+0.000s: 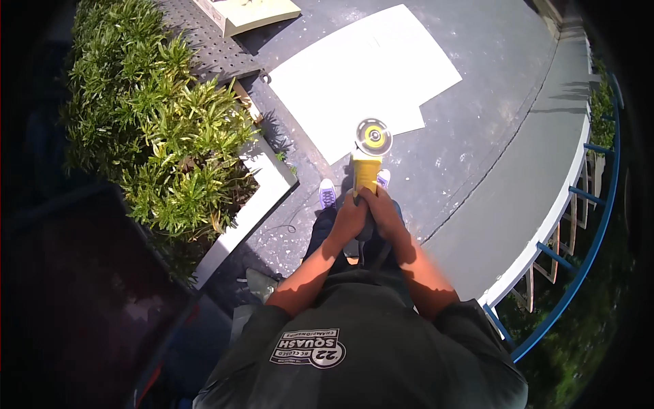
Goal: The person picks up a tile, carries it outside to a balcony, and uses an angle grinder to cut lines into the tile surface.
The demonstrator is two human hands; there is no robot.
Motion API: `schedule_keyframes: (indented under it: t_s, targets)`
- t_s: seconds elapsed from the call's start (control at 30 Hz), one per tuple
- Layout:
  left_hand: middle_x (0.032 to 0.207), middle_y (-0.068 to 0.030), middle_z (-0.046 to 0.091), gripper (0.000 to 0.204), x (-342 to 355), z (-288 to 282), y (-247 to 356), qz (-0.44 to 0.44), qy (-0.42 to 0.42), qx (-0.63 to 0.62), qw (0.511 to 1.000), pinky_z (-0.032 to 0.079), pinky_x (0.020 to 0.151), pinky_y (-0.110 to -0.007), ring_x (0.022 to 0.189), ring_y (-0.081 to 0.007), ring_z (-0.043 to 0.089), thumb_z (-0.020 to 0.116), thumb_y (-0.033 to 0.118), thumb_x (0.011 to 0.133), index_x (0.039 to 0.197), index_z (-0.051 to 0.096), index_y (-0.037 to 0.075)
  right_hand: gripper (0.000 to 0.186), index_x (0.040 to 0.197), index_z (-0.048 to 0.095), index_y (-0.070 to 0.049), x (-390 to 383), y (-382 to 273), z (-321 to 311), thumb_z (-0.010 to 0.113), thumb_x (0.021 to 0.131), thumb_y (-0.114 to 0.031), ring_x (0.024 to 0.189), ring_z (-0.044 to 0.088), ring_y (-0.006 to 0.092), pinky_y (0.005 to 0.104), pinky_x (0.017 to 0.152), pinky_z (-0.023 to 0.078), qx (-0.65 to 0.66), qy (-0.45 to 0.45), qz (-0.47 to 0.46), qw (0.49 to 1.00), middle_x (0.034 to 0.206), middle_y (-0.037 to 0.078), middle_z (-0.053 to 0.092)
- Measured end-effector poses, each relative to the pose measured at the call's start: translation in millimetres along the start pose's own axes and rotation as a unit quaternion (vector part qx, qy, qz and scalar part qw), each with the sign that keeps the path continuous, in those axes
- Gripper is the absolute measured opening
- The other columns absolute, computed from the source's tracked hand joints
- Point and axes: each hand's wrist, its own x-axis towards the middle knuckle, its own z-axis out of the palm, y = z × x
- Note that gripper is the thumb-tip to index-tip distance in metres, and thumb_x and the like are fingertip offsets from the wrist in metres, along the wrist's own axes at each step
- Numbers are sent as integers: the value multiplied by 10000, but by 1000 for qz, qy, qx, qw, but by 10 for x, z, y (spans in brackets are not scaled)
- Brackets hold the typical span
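Both of my hands are wrapped round a yellow angle grinder [367,172], held out in front of my body. My left hand [348,218] grips its left side, and my right hand [383,211] closes on the right side. At the grinder's far end is a round disc [374,137] with a yellow centre, facing up toward the view. Beyond and below it, a large white sheet [368,68] with a notched corner lies on the ground. The grinder's dark rear end is partly hidden between my wrists.
A leafy planter with a white edge [262,178] stands at the left. Past it lie a perforated dark panel [211,48] and a pale box-like piece [255,15]. Along the right runs a blue railing [584,262] beside a white kerb. My purple shoes [328,194] stand near the sheet.
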Motion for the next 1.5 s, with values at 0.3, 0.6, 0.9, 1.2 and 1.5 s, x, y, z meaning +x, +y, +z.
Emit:
schedule_keyframes:
  t_s: [0.3,0.6,0.9,1.2,1.5]
  targets:
    - [1209,-290,640,572,783,1110,191,144,127,196,962,535,910,-510,1119,-480,658,710,260,955,1375,435,-13,596,1314,548,11,669,-644,-668,711,898,-385,1067,678,300,420,933,523,-207,151,-39,966,1149,207,677]
    - [1213,-224,568,358,1313,1831,725,232,179,112,950,511,960,-444,1151,-353,625,558,85,1033,1343,457,-62,615,1243,583,-4,1329,-1160,-1465,823,822,-382,972,733,305,421,859,567,-209,93,-27,973,1103,192,726]
    - [1195,-224,523,353,1634,1945,530,247,279,97,923,497,915,-437,1075,-317,620,506,78,1071,1366,388,-75,719,1247,514,6,1657,-1164,-1480,866,776,-409,958,739,308,421,838,579,-306,132,-17,943,1094,193,725]
    - [1182,-247,548,414,1974,1401,173,294,338,153,881,447,965,-495,1048,-381,573,463,179,1090,1419,406,-66,437,1098,593,31,2164,-782,-1140,815,830,-233,792,675,182,321,708,564,-231,100,-53,966,944,115,687]
    - [1095,-240,710,308,2912,7,-1722,111,245,262,927,504,951,-476,1032,-409,674,547,185,1027,1210,668,-32,295,1101,581,-16,3234,72,-1522,750,904,-156,653,685,171,309,609,577,-214,174,-63,959,875,82,671]
